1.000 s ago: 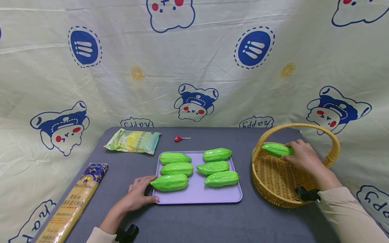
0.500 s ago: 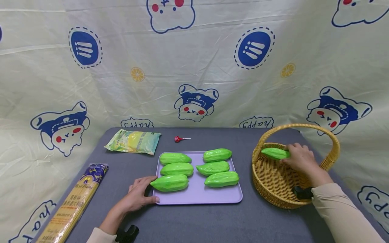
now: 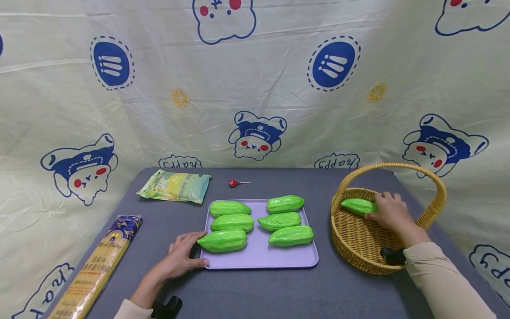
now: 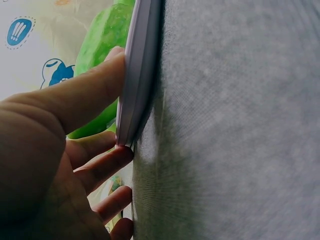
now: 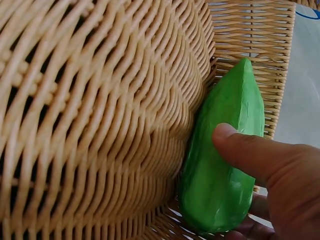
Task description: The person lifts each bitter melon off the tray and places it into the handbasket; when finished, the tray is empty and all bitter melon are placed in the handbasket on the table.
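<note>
My right hand (image 3: 392, 215) is inside the wicker basket (image 3: 354, 248), holding a ridged green gourd (image 3: 358, 206) at the far-left inner wall. The right wrist view shows the thumb across this pointed green gourd (image 5: 225, 165), which lies along the woven basket bottom; the other fingers are partly hidden behind it. My left hand (image 3: 181, 257) rests at the left edge of a lilac tray (image 3: 259, 261), thumb and fingers spread along the rim. Six-like rows aside, several similar gourds (image 3: 223, 240) lie on that tray in two columns. The tray rim (image 4: 132, 90) touches the thumb in the left wrist view.
A green and yellow packet (image 3: 175, 185) lies at the back left, beside a red lollipop (image 3: 234, 182). Along the left edge of the grey table (image 3: 263, 294) lies a long noodle packet (image 3: 95, 270). The basket's handle (image 3: 436, 199) arches over my right hand.
My right hand has moved slightly left and lower into the basket with the gourd. The left hand and the tray have stayed in place.
</note>
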Demonstrator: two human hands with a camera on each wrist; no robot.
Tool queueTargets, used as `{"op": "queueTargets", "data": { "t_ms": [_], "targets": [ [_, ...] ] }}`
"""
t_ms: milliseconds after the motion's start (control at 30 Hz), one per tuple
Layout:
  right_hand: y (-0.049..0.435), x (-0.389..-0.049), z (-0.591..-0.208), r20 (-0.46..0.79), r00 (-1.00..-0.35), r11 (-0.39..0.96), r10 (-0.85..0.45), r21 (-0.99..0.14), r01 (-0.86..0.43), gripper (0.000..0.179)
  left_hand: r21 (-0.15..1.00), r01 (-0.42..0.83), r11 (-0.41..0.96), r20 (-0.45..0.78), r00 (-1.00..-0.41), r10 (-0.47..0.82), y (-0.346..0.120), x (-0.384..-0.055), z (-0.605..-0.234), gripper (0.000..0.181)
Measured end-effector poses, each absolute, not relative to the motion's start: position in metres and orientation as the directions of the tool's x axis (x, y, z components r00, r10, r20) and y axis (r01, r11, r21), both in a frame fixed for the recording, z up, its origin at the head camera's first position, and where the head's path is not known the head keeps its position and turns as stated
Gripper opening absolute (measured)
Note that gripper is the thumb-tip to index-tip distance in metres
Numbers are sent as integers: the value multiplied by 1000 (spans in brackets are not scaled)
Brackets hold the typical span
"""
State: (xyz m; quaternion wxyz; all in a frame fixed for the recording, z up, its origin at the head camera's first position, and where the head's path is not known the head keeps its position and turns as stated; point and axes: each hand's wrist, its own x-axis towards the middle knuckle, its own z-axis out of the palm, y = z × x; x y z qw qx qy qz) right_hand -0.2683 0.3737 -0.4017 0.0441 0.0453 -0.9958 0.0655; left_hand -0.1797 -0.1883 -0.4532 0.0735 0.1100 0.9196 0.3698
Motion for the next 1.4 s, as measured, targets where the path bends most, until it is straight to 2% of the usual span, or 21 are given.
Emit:
{"op": "queueTargets", "data": {
  "t_ms": [533,867,1400],
  "targets": [
    [373,-269,-405,101,-992,979,-77,-179,-94,58,696,147,703,-49,-967,251,-188,-179,-454,77],
    [372,-269,-408,128,-989,976,-78,-195,-102,51,699,150,699,-42,-967,250,-188,-179,-454,76],
    [371,-268,-408,140,-988,978,-70,-187,-95,55,700,144,700,-51,-967,250,-188,-181,-454,76]
  ]
}}
